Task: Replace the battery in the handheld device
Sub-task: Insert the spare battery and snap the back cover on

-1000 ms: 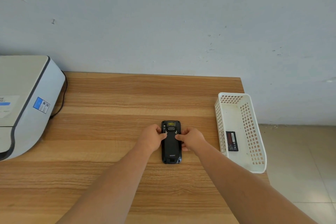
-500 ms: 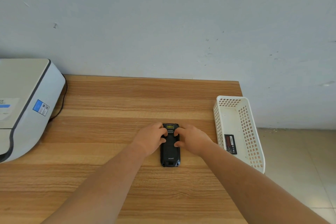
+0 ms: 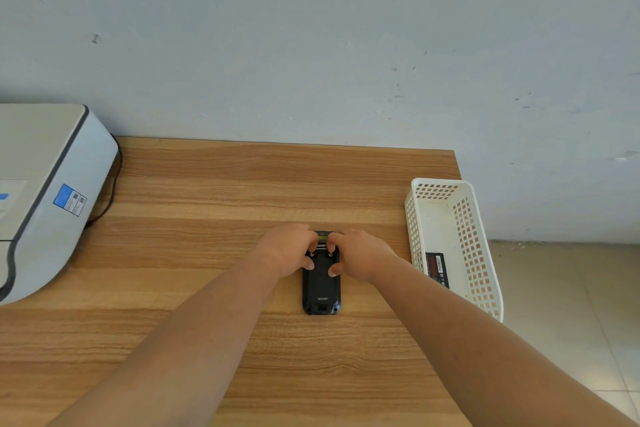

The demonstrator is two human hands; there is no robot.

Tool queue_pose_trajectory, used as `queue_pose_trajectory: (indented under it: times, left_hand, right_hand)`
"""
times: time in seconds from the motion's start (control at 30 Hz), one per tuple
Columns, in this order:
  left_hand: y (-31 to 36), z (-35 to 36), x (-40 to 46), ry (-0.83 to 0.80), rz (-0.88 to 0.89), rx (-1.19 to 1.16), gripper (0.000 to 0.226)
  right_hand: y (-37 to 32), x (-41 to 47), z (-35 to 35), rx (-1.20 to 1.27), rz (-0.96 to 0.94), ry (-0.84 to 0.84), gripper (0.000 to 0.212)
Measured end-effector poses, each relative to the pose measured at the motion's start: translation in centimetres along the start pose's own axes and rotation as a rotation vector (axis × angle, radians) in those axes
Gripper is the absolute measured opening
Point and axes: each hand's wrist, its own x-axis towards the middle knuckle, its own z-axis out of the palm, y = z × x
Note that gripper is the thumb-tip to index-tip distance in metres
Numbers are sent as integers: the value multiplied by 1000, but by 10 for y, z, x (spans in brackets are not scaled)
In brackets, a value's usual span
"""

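left hand [image 3: 287,250] + right hand [image 3: 360,255]: both gripping handheld device [image 3: 321,288] upper end | device flat on table [image 3: 207,204]

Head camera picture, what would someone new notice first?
Two bare hands, the left hand and right hand, press on the far end of a black handheld device lying back-up mid-table. At the table's right edge, a white basket holds a spare battery.

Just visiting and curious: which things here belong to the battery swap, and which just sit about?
For the job: black handheld device; black battery in white plastic basket; left hand; right hand.

Lying about: grey-white printer; its black cable.
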Motion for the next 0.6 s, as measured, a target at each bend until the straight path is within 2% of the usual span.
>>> queue_pose_trajectory:
  times: [0.23, 0.4, 0.6]
  left_hand:
    - [1, 3, -5, -1, -113, -56, 23]
    - [2, 9, -15, 148, 3, -137, 24]
    - [0, 7, -11, 88, 3, -209, 29]
  right_hand:
    - [0, 0, -2, 48, 17, -5, 43]
    - [-2, -5, -1, 95, -4, 51, 40]
    - [-3, -11, 3, 115, -91, 144, 29]
